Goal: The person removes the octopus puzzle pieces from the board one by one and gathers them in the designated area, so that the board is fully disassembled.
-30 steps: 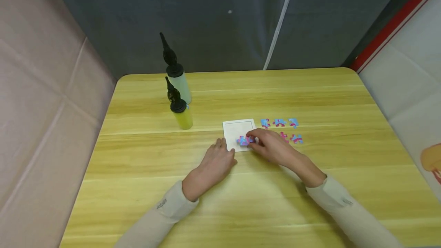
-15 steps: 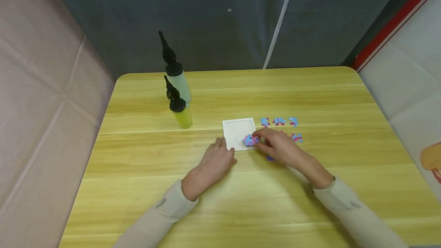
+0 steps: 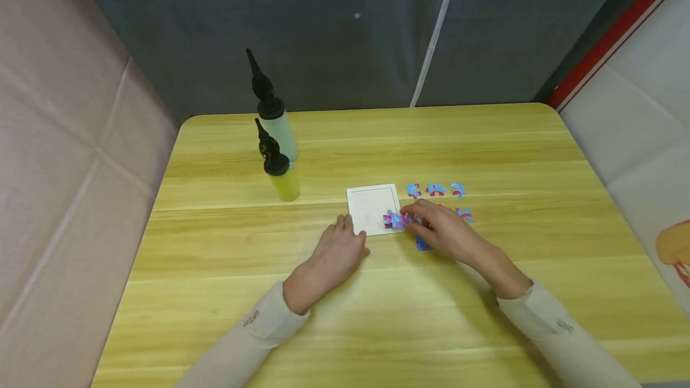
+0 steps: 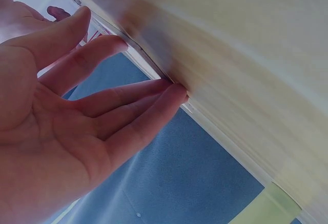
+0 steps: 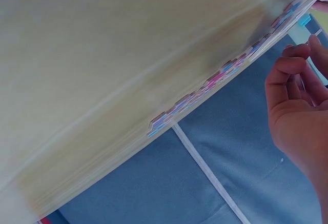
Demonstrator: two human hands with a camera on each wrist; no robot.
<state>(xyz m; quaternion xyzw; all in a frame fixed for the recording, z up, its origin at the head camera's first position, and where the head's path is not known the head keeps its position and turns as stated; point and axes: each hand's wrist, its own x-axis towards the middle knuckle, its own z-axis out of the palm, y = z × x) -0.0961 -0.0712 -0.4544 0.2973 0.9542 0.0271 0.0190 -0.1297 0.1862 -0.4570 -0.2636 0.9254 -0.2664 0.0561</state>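
A white square puzzle tray (image 3: 369, 202) with a thin dark border line lies mid-table. My left hand (image 3: 333, 256) rests at its lower left corner, fingers extended; in the left wrist view, the fingertips (image 4: 177, 93) meet the edge close to the tabletop. Over the tray's lower right corner, blue-and-pink jigsaw pieces (image 3: 395, 220) overlap it. My right hand (image 3: 444, 229) pinches these at their right end between thumb and fingers, which partly cover them. In the right wrist view, the thumb and curled fingers of the right hand (image 5: 300, 90) come together near the table edge.
Three blue-and-pink pieces (image 3: 435, 189) lie in a row right of the tray. Another piece (image 3: 465, 214) sits beyond the right hand, and a dark blue one (image 3: 423, 244) below it. Two pump-style bottles, one yellow (image 3: 286, 185) and one pale green (image 3: 283, 136), stand back left.
My right hand has slid slightly right, drawing the jigsaw pieces toward the tray's right edge. The dark blue piece below has come into view. My left hand has stayed put.
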